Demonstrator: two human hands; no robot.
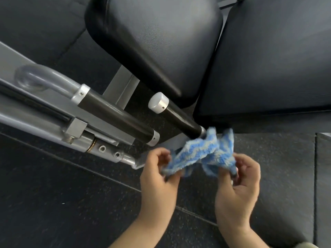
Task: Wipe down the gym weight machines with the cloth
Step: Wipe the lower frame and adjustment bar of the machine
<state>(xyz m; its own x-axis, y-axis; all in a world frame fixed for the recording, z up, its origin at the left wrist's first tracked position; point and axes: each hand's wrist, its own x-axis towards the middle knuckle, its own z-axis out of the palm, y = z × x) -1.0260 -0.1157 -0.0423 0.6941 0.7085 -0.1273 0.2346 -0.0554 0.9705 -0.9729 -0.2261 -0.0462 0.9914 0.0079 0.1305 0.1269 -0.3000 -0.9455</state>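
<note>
Cloth [200, 154], lower centre of frame, stretched between left hand [157, 174] and right hand [240, 179], fingers [231, 171] of both clamped on its ends.

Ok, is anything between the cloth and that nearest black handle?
Nothing visible. The blue-and-grey striped fluffy cloth, held by the left hand and right hand, hangs right beside the silver-capped black handle.

Both bare forearms extend forward side by side. Left hand [157, 173] and right hand [239, 183] have curled fingers, each pinching one end of the blue-and-grey striped terry cloth [202, 154].
</note>
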